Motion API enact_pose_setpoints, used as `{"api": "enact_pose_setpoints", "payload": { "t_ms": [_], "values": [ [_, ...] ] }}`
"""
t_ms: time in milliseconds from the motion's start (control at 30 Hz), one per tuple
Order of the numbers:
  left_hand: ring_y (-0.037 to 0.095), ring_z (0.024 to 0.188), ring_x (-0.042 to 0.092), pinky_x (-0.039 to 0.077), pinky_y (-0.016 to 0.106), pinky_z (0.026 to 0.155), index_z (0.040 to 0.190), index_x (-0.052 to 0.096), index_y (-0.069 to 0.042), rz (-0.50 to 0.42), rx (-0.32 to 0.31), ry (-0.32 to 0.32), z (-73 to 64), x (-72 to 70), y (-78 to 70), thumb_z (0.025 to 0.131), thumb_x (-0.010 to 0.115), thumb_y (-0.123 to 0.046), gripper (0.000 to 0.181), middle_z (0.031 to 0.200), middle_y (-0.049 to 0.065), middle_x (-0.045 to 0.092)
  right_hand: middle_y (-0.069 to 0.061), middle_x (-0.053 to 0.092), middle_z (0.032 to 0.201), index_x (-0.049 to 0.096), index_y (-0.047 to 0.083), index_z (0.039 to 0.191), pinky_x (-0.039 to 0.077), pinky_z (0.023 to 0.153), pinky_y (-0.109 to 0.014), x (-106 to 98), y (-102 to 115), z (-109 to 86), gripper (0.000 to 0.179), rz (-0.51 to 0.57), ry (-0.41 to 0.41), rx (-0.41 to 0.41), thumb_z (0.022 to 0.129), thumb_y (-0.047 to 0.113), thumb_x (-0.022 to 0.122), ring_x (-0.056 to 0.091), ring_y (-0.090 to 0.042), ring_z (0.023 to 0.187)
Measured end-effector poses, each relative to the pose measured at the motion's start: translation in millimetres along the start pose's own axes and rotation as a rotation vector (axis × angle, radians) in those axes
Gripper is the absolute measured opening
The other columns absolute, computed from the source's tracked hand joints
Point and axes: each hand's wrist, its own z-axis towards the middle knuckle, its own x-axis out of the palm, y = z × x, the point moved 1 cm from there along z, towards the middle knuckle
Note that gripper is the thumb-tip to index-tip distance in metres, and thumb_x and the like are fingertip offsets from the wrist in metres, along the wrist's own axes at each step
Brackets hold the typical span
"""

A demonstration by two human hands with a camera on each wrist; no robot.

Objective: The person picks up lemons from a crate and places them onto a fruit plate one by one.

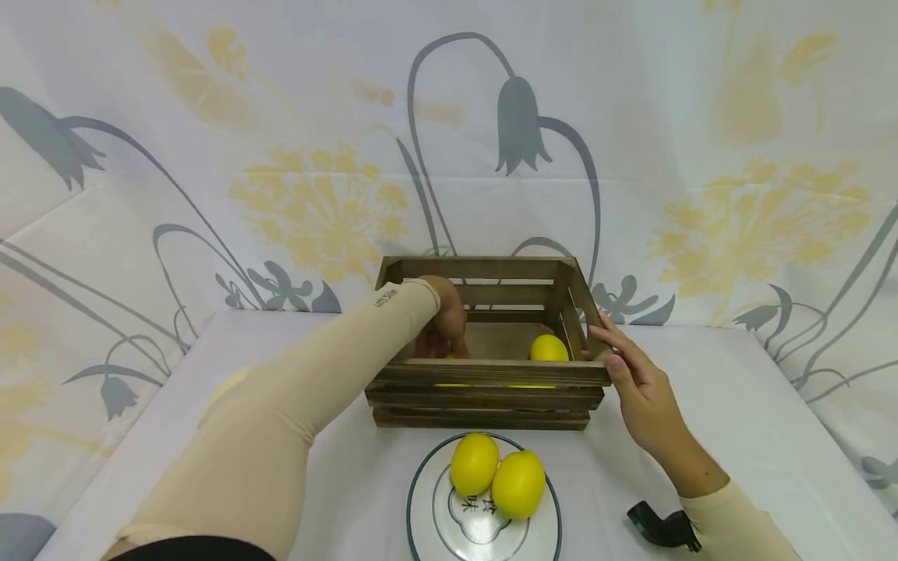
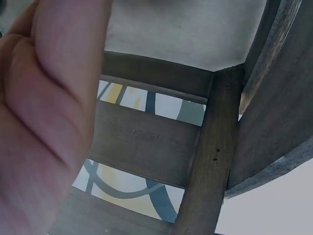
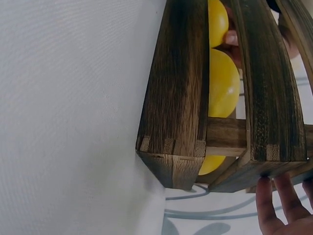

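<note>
A brown slatted wooden crate (image 1: 484, 397) stands on the white table. My left hand (image 1: 445, 315) reaches down inside its left part, fingers around a lemon (image 3: 217, 22) mostly hidden by the front slats. In the left wrist view the left hand (image 2: 54, 112) shows only as palm and wrist, beside the slats. Another lemon (image 1: 549, 348) lies at the crate's right end. My right hand (image 1: 641, 393) holds the right front corner of the crate, its thumb at the rim and fingers (image 3: 288, 196) against the end slats.
In front of the crate, a white plate (image 1: 438, 518) with a dark rim carries two lemons (image 1: 475, 464). A black curved pipe-shaped thing (image 1: 662, 526) lies by the right sleeve. A flower-patterned cloth (image 1: 449, 156) hangs behind the crate.
</note>
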Motion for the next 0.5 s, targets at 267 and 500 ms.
{"api": "enact_pose_setpoints", "payload": {
  "t_ms": [267, 500],
  "values": [
    [0.031, 0.125, 0.061, 0.048, 0.038, 0.108, 0.142, 0.055, -0.004, 0.025, -0.03, 0.058, -0.5, 2.3, -4.2, 0.1, 0.056, -0.044, 0.057, 0.14, 0.018, 0.06, -0.005, 0.035, 0.162, 0.053, 0.013, 0.144, 0.029, 0.107, -0.003, 0, 0, -0.2, 0.04, 0.009, 0.005, 0.001, 0.106, 0.006, 0.044, 0.03, 0.006, 0.145],
    [0.027, 0.146, 0.039, 0.038, 0.039, 0.116, 0.142, 0.053, 0.001, -0.166, -0.162, 0.138, -4.0, 11.8, -11.8, 0.1, 0.059, -0.032, 0.053, 0.16, 0.014, 0.037, -0.007, 0.035, 0.162, 0.053, 0.014, 0.144, 0.028, 0.107, -0.002, 0, 0, -0.6, 0.04, 0.004, 0.005, 0.012, 0.106, 0.007, 0.044, 0.03, 0.007, 0.145]
  ]
}}
